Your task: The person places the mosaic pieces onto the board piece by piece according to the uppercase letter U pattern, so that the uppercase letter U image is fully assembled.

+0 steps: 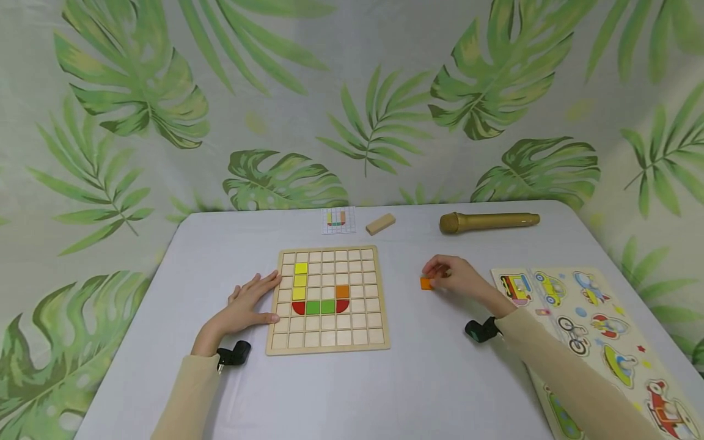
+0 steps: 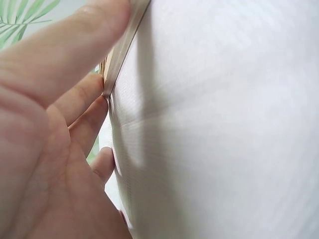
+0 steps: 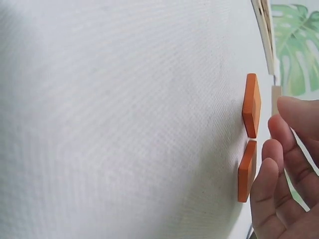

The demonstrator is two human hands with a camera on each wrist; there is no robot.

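Note:
My left hand rests at the left edge of the wooden grid board, its fingers and thumb spread straight against the rim. Yellow tiles, green tiles, two red rounded corner tiles and an orange tile sit in its cells, forming a U-like outline. To the right of the board my right hand hovers with loosely bent fingers over two loose orange tiles. These lie end to end on the cloth, and the hand partly hides them in the head view. Nothing shows between its fingers.
At the back lie a small pattern card, a plain wooden block and a gold microphone. A picture puzzle board with vehicle pieces lies under and beside my right forearm. A leaf-patterned curtain stands behind the table.

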